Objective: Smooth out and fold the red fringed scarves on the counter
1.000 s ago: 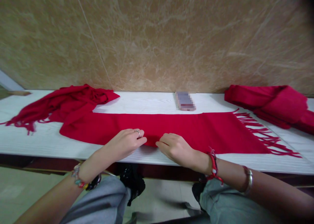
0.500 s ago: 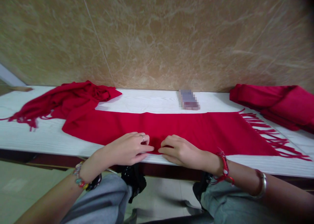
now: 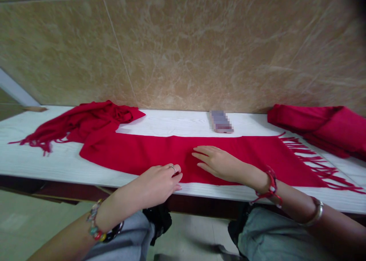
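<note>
A red fringed scarf (image 3: 137, 150) lies stretched along the white tabletop, flat in its middle and right part. My left hand (image 3: 160, 183), with a ring on one finger, is at the scarf's near edge; its fingers are bent and closed on that edge, thumb below. Resting on the scarf's surface, my right hand (image 3: 220, 162) has its fingers extended and slightly apart, holding nothing. The scarf's left end is bunched up against the wall side, and its right end finishes in loose tassels (image 3: 311, 158).
Folded red cloth (image 3: 314, 127) lies at the back right. A phone (image 3: 221, 122), blurred out, rests on the white table (image 3: 177, 122) near the marbled wall (image 3: 183, 55). A small wooden piece (image 3: 36, 109) sits at the far left. My knees are under the table's front edge.
My right hand has moved from the near edge up onto the scarf, its fingers straightening out. My left hand stays near the edge, slightly lower in view. The camera has tilted slightly.
</note>
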Action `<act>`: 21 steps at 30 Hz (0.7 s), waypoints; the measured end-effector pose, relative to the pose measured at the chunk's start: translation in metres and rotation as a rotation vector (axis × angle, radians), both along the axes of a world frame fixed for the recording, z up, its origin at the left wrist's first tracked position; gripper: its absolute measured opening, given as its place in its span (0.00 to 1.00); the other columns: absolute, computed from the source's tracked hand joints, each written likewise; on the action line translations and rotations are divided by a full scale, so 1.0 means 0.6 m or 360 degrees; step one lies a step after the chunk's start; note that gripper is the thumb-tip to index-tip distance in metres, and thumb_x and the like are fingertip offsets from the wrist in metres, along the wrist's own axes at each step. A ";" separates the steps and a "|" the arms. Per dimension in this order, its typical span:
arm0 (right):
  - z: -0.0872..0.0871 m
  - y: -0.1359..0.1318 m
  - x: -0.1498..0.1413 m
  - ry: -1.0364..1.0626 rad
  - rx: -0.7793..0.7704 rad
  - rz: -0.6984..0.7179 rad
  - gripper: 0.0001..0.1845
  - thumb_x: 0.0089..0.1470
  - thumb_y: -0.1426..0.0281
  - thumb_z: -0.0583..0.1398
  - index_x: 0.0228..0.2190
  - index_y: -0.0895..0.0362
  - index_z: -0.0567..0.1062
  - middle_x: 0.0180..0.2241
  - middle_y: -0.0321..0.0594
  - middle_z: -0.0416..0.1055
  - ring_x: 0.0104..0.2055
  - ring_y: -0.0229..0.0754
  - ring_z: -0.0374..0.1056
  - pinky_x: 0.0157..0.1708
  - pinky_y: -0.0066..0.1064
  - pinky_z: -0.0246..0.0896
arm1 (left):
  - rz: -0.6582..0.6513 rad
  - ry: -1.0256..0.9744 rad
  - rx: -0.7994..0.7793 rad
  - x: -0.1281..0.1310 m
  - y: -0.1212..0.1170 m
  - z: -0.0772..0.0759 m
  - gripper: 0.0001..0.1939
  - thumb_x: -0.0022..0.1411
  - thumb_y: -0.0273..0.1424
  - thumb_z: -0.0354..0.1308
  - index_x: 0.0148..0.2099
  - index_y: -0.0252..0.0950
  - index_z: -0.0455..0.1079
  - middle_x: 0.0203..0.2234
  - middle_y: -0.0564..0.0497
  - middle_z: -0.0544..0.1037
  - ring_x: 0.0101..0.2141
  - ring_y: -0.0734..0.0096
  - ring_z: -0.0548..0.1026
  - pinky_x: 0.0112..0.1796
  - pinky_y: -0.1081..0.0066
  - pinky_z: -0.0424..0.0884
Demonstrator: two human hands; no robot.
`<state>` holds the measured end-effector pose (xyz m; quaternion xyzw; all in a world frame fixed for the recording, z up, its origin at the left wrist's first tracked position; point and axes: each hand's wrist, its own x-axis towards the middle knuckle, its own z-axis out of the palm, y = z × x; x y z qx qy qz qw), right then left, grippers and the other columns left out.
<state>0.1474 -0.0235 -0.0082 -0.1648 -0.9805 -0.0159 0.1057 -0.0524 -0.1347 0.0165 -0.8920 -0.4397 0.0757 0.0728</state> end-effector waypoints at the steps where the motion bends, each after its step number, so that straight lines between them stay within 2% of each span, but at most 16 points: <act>1: 0.003 0.000 -0.005 -0.0009 -0.0027 0.0072 0.20 0.59 0.68 0.47 0.50 0.62 0.66 0.52 0.49 0.63 0.55 0.46 0.56 0.54 0.42 0.52 | 0.0008 -0.0005 -0.0007 0.001 -0.003 -0.001 0.14 0.65 0.32 0.44 0.48 0.32 0.66 0.45 0.43 0.70 0.42 0.63 0.70 0.40 0.67 0.67; 5: 0.001 0.000 -0.031 -0.0168 -0.0217 0.0469 0.22 0.61 0.67 0.45 0.55 0.56 0.58 0.57 0.41 0.55 0.61 0.40 0.44 0.58 0.41 0.44 | -0.0032 -0.0037 -0.0135 -0.006 -0.008 0.005 0.13 0.64 0.29 0.45 0.47 0.31 0.67 0.46 0.42 0.71 0.44 0.60 0.70 0.42 0.65 0.67; 7: -0.008 0.014 -0.039 -0.0237 -0.0258 0.0515 0.23 0.61 0.65 0.44 0.56 0.55 0.56 0.59 0.41 0.52 0.62 0.41 0.41 0.59 0.43 0.40 | -0.0039 -0.0095 -0.0243 -0.010 -0.008 0.013 0.13 0.64 0.27 0.45 0.46 0.30 0.67 0.46 0.43 0.71 0.44 0.62 0.70 0.44 0.66 0.67; 9: -0.016 0.040 -0.042 -0.0284 -0.0272 0.0429 0.24 0.61 0.64 0.44 0.58 0.56 0.53 0.60 0.42 0.50 0.62 0.42 0.40 0.59 0.45 0.39 | -0.0003 -0.0183 -0.0333 -0.012 -0.005 0.022 0.13 0.63 0.26 0.46 0.47 0.30 0.67 0.46 0.44 0.72 0.45 0.65 0.70 0.45 0.69 0.66; 11: -0.019 0.069 -0.043 -0.0287 -0.0254 0.0242 0.26 0.60 0.64 0.44 0.58 0.59 0.51 0.60 0.45 0.48 0.62 0.45 0.41 0.58 0.46 0.41 | 0.0027 -0.0247 -0.0394 -0.011 0.000 0.030 0.13 0.63 0.26 0.46 0.47 0.30 0.67 0.46 0.45 0.72 0.46 0.66 0.69 0.47 0.70 0.64; 13: -0.013 0.086 -0.044 -0.0234 -0.0225 0.0097 0.26 0.60 0.65 0.45 0.58 0.61 0.51 0.60 0.48 0.46 0.62 0.46 0.41 0.58 0.46 0.41 | 0.0037 -0.0263 -0.0438 -0.011 0.004 0.035 0.13 0.63 0.25 0.46 0.47 0.30 0.68 0.46 0.46 0.72 0.47 0.66 0.68 0.48 0.70 0.62; 14: -0.008 0.086 -0.045 -0.0202 -0.0228 0.0105 0.26 0.60 0.66 0.45 0.58 0.61 0.51 0.60 0.48 0.46 0.62 0.46 0.41 0.58 0.45 0.41 | 0.0048 -0.0268 -0.0457 -0.011 0.005 0.037 0.13 0.63 0.25 0.46 0.47 0.30 0.68 0.45 0.46 0.72 0.47 0.66 0.68 0.49 0.70 0.62; 18: 0.007 0.040 -0.054 -0.0207 -0.0407 0.0560 0.25 0.60 0.69 0.45 0.58 0.59 0.52 0.60 0.41 0.49 0.62 0.37 0.40 0.60 0.36 0.37 | 0.0102 -0.0284 -0.0517 -0.016 0.000 0.036 0.13 0.63 0.26 0.47 0.48 0.32 0.67 0.46 0.45 0.71 0.46 0.65 0.69 0.47 0.70 0.63; 19: 0.006 0.029 -0.054 -0.0229 -0.0444 0.0654 0.24 0.60 0.68 0.45 0.58 0.58 0.53 0.60 0.40 0.49 0.62 0.37 0.40 0.60 0.37 0.36 | 0.0121 -0.0267 -0.0518 -0.018 -0.003 0.035 0.14 0.62 0.27 0.48 0.49 0.32 0.67 0.47 0.44 0.70 0.46 0.64 0.69 0.47 0.68 0.63; 21: -0.002 0.020 -0.051 -0.0256 -0.0468 0.0706 0.25 0.60 0.66 0.46 0.58 0.57 0.52 0.60 0.39 0.49 0.62 0.38 0.40 0.61 0.39 0.34 | 0.0154 -0.0206 -0.0502 -0.018 -0.007 0.034 0.16 0.61 0.30 0.50 0.51 0.31 0.65 0.47 0.42 0.69 0.46 0.60 0.68 0.47 0.65 0.64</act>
